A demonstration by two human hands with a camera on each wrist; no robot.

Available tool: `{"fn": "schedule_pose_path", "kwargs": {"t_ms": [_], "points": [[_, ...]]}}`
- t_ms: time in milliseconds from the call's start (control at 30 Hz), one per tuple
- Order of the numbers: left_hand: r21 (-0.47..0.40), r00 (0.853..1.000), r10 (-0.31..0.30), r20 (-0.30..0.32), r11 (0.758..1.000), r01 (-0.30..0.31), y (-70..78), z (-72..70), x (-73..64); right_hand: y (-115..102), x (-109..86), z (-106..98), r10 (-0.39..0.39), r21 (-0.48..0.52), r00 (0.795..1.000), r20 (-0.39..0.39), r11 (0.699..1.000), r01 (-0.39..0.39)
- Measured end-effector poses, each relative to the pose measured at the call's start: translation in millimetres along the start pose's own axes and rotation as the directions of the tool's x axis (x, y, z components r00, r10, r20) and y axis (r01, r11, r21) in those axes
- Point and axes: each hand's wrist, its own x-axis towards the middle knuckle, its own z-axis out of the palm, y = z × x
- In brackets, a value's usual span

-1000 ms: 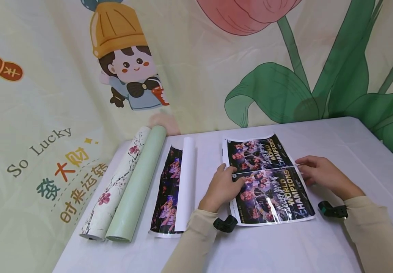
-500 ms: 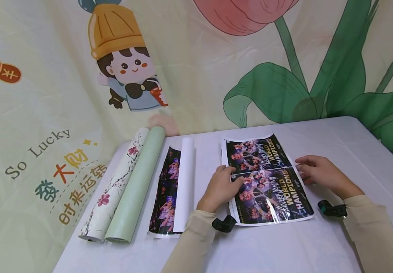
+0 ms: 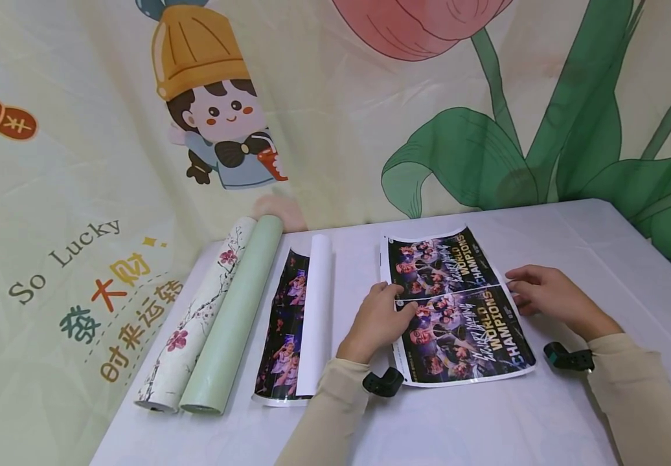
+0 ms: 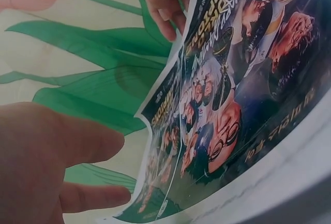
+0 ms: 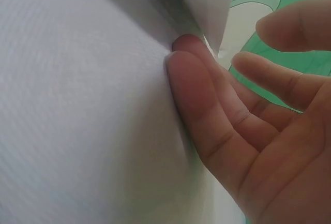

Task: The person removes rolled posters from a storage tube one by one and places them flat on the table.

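A glossy poster sheet [image 3: 458, 336] with the same dark group picture printed twice lies on the table, its edges curling up slightly. My left hand [image 3: 379, 320] is at its left edge, with thumb and fingers reaching onto the print. In the left wrist view, that hand's thumb [image 4: 98, 141] extends beside the bent sheet. At the right edge, my right hand [image 3: 557, 301] rests with loosely bent fingers. The right wrist view shows two fingertips [image 5: 191, 79] against the white tabletop, close under the sheet's lifted edge [image 5: 207, 12]; the thumb stands apart.
Left of the poster lies a partly rolled dark print [image 3: 285, 349] with its white roll [image 3: 316, 310]. Farther left are a pale green roll [image 3: 233, 317] and a white roll with pink blossoms [image 3: 198, 317]. A printed cloth backdrop [image 3: 335, 129] hangs behind the table.
Both hands stay at the same edges of the poster sheet. The sheet has flexed slightly, its middle seam tilts a little more, and the bright glare on its lower half is gone.
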Motion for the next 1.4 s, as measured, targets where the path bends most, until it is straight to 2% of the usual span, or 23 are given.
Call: {"fn": "schedule_pose_path", "kwargs": {"t_ms": [800,1233,1400], "points": [[0.056,0.997,0.082,-0.004,0.995,-0.082,1.4,-2.7,0.3,-2,-0.4,1,0.003,0.001,1.0,0.002,1.0,-0.003],[0.068,0.993,0.111,-0.029,0.992,-0.109,6.9,-8.5,-1.3,-3,-0.5,1,0.002,-0.014,1.0,0.004,1.0,-0.002],[0.097,0.991,0.129,-0.041,0.987,-0.125,7.7,-10.9,-1.8,-2,0.3,1,0.01,-0.011,1.0,0.004,1.0,-0.01]]}}
